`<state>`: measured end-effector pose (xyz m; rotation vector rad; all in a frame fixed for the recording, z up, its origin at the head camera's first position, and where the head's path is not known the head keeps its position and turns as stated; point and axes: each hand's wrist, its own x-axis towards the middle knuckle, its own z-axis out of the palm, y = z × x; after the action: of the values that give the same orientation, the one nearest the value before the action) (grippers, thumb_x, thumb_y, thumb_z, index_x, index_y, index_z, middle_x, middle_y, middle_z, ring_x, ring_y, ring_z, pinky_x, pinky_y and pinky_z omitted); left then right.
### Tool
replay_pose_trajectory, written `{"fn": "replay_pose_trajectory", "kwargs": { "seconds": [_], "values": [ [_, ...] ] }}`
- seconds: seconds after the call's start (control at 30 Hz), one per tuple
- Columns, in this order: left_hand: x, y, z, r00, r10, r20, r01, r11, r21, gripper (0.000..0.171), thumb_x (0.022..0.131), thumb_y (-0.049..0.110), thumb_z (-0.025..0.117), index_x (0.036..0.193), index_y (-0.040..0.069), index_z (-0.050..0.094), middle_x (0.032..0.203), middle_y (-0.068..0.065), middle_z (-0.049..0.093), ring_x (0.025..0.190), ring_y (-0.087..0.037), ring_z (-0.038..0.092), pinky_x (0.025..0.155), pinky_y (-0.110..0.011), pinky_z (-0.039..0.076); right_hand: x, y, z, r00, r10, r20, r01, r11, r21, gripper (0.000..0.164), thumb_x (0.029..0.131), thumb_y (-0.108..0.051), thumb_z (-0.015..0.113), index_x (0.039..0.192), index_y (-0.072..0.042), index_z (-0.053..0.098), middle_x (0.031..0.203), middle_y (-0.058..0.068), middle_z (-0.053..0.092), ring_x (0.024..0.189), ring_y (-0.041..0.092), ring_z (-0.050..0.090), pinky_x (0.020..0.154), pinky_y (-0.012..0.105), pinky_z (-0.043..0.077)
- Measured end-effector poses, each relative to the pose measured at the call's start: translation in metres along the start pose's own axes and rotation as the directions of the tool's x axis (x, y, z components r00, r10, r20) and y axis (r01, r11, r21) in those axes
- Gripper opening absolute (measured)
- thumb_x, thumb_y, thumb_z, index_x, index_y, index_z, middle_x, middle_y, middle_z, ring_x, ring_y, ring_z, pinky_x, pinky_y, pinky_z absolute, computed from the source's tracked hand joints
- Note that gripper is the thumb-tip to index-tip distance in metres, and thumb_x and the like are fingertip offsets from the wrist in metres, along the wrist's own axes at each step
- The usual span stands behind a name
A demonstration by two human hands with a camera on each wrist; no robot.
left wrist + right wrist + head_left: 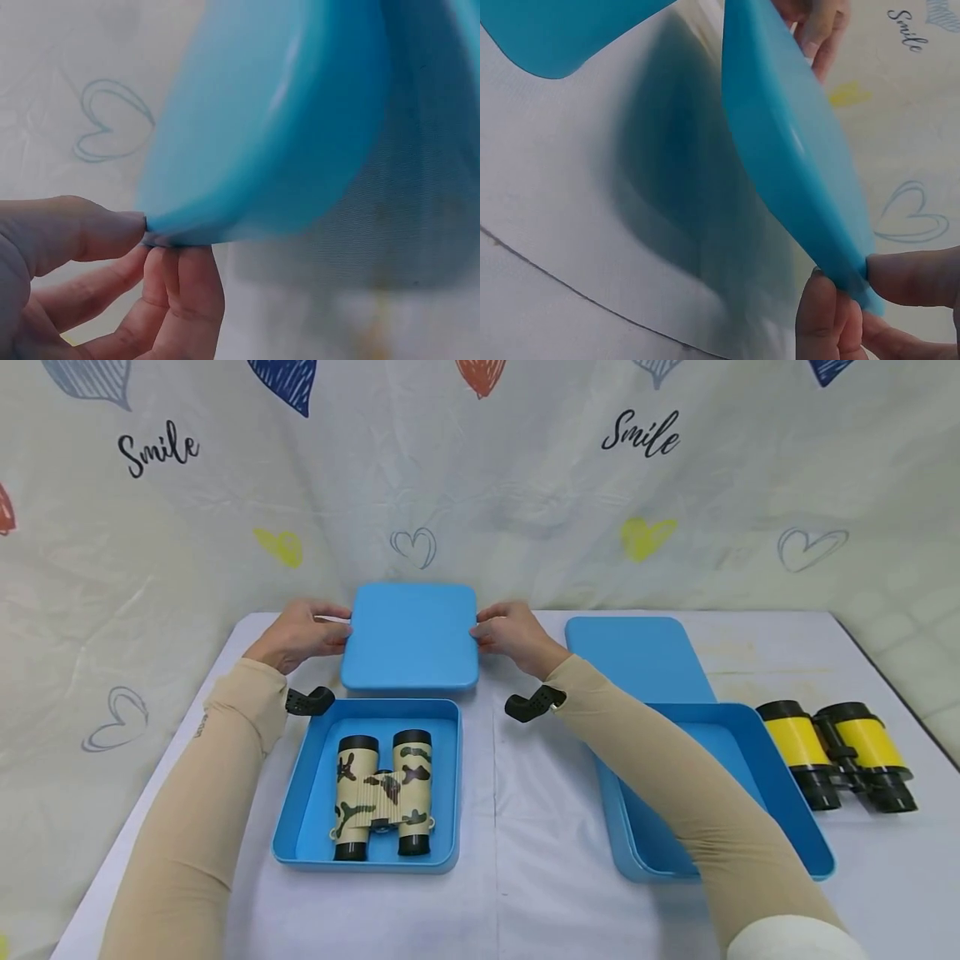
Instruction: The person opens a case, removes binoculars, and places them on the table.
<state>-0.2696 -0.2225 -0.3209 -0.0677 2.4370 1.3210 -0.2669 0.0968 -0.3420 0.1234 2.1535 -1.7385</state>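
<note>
Both hands hold a blue box lid (411, 639) by its two sides, just beyond the left blue box. My left hand (306, 633) pinches the lid's left edge; in the left wrist view the thumb (90, 231) is on one face and the fingers (180, 292) on the other. The right hand (513, 633) pinches the opposite edge, thumb (911, 279) against fingers. Off the cloth, the lid casts a shadow in the right wrist view. Camouflage binoculars (383, 789) lie inside the left blue box (300, 793), near the wrists.
To the right stands a second blue box (626, 835), partly hidden by my right forearm. Another flat blue lid (637, 656) lies behind it. Yellow and black binoculars (798, 739) rest at the far right on the white cloth (525, 860). A printed curtain (510, 477) hangs behind the table.
</note>
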Motion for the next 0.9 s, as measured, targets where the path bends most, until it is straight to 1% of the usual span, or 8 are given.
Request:
{"fn": "replay_pose_trajectory", "kwargs": {
  "seconds": [0.1, 0.27, 0.5, 0.63, 0.73, 0.83, 0.9],
  "values": [
    [-0.002, 0.000, 0.002, 1.000, -0.006, 0.005, 0.006, 1.000, -0.016, 0.053, 0.107, 0.016, 0.056, 0.155, 0.000, 0.041, 0.148, -0.025, 0.052, 0.124, -0.036, 0.062, 0.110, -0.046, 0.053, 0.001, 0.002, 0.000, 1.000, 0.007, 0.007, -0.007, 1.000, -0.024, 0.045, 0.100, -0.010, 0.063, 0.142, 0.001, 0.053, 0.140, 0.017, 0.059, 0.110, 0.027, 0.066, 0.108, 0.040, 0.056],
    [-0.005, 0.001, 0.007, 1.000, -0.010, 0.000, 0.010, 1.000, -0.005, 0.054, 0.107, 0.017, 0.056, 0.156, 0.000, 0.040, 0.150, -0.025, 0.051, 0.127, -0.037, 0.062, 0.111, -0.047, 0.053, 0.004, 0.005, -0.002, 1.000, 0.017, -0.005, -0.018, 0.999, -0.050, 0.045, 0.100, -0.010, 0.063, 0.141, 0.002, 0.053, 0.142, 0.018, 0.058, 0.116, 0.030, 0.066, 0.108, 0.040, 0.056],
    [-0.005, -0.003, 0.012, 0.999, -0.038, 0.011, 0.038, 0.999, 0.023, 0.053, 0.106, 0.017, 0.057, 0.154, 0.000, 0.042, 0.148, -0.025, 0.053, 0.129, -0.039, 0.063, 0.109, -0.046, 0.054, 0.006, 0.007, -0.003, 0.999, 0.032, 0.018, -0.030, 0.997, -0.074, 0.044, 0.098, -0.007, 0.062, 0.140, 0.005, 0.054, 0.139, 0.020, 0.059, 0.109, 0.029, 0.066, 0.108, 0.041, 0.056],
    [-0.003, -0.007, 0.013, 0.999, -0.035, 0.035, 0.034, 0.999, 0.036, 0.053, 0.106, 0.018, 0.056, 0.154, 0.000, 0.041, 0.147, -0.025, 0.053, 0.128, -0.037, 0.063, 0.108, -0.045, 0.054, 0.006, 0.008, -0.004, 0.999, 0.048, 0.013, -0.046, 0.992, -0.117, 0.043, 0.099, -0.008, 0.063, 0.140, 0.003, 0.055, 0.138, 0.019, 0.060, 0.108, 0.028, 0.066, 0.108, 0.041, 0.056],
    [-0.002, -0.009, 0.014, 0.999, -0.037, 0.039, 0.035, 0.998, 0.046, 0.053, 0.106, 0.018, 0.055, 0.154, 0.001, 0.042, 0.146, -0.024, 0.054, 0.126, -0.035, 0.065, 0.108, -0.044, 0.055, 0.007, 0.009, -0.004, 0.998, 0.064, 0.006, -0.063, 0.988, -0.144, 0.043, 0.098, -0.010, 0.064, 0.139, 0.001, 0.057, 0.137, 0.017, 0.061, 0.109, 0.027, 0.067, 0.107, 0.041, 0.056],
    [-0.002, -0.008, 0.016, 0.998, -0.051, 0.039, 0.048, 0.996, 0.069, 0.053, 0.106, 0.018, 0.055, 0.154, 0.001, 0.042, 0.146, -0.025, 0.055, 0.124, -0.034, 0.067, 0.108, -0.045, 0.054, 0.008, 0.011, -0.004, 0.997, 0.075, 0.002, -0.074, 0.983, -0.168, 0.042, 0.098, -0.010, 0.065, 0.139, 0.000, 0.058, 0.135, 0.017, 0.062, 0.109, 0.026, 0.068, 0.106, 0.040, 0.057],
    [-0.002, -0.008, 0.017, 0.997, -0.057, 0.052, 0.053, 0.995, 0.079, 0.053, 0.106, 0.016, 0.054, 0.154, 0.000, 0.041, 0.147, -0.026, 0.055, 0.122, -0.035, 0.068, 0.110, -0.047, 0.054, 0.008, 0.011, -0.004, 0.997, 0.078, -0.002, -0.077, 0.981, -0.179, 0.042, 0.098, -0.010, 0.065, 0.138, 0.000, 0.058, 0.134, 0.016, 0.063, 0.108, 0.026, 0.069, 0.106, 0.039, 0.057]
  ]
}}
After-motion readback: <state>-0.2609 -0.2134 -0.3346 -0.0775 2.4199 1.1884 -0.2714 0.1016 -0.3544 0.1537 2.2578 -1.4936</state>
